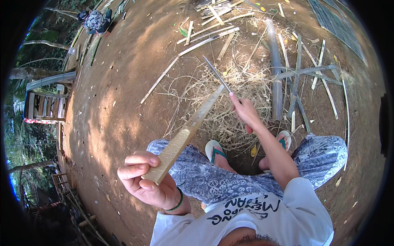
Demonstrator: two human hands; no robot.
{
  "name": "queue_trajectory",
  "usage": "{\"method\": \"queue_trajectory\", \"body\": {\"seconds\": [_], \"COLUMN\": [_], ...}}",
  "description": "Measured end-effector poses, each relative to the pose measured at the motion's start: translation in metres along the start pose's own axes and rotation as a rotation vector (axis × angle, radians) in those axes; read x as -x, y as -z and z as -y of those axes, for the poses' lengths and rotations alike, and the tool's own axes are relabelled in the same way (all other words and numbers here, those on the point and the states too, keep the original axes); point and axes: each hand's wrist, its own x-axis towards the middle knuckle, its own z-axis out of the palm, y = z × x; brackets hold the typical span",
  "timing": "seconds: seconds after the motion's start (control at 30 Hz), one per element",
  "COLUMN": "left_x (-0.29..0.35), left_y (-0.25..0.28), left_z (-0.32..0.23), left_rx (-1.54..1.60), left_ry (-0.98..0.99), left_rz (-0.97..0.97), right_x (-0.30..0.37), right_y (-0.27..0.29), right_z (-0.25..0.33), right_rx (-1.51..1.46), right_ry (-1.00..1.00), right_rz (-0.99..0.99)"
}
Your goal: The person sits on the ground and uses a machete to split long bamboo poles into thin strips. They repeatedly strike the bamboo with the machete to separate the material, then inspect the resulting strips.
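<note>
My left hand (150, 180) grips the wide near end of a pale split-bamboo slat (176, 143), thumb on one side and fingers on the other. The slat slants up and away to the right; its near part looks scraped, and its far part is narrower and duller. In my right hand (246, 113) is a knife, its handle mostly hidden by the fingers. The knife's long, thin blade (214, 73) points up and to the left. Near the blade's base, the slat's far tip overlaps it in view; whether they touch I cannot tell.
A heap of curly bamboo shavings (234, 123) lies before my sandalled feet (216, 152). Beyond are loose slats (213, 41); to the right, a thick bamboo pole (276, 82) and crossed pieces (296, 78). A slatted panel (336, 26) lies far right. Another person (96, 21) crouches far left.
</note>
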Motion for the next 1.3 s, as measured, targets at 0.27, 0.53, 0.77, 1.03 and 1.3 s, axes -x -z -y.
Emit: {"method": "queue_trajectory", "body": {"seconds": [0.27, 0.53, 0.77, 1.03, 1.3], "left_x": [0.035, 0.065, 0.068, 0.07, 0.071], "left_y": [-0.02, -0.023, -0.033, -0.033, -0.033], "left_z": [0.016, 0.01, -0.007, -0.009, -0.006], "left_rx": [-0.027, -0.038, -0.043, 0.09, -0.041], "left_ry": [-0.066, 0.018, 0.095, 0.157, 0.081], "left_rz": [0.075, 0.119, 0.169, 0.281, 0.276], "right_x": [0.178, 0.243, 0.252, 0.251, 0.251], "right_y": [0.025, 0.054, 0.062, 0.065, 0.072], "right_z": [0.084, 0.111, 0.113, 0.114, 0.111], "right_rx": [-0.312, -0.231, -0.064, -0.006, 0.069], "right_ry": [0.26, 0.627, 0.705, 0.75, 0.659], "right_rz": [0.211, 0.264, 0.193, 0.126, 0.141]}}
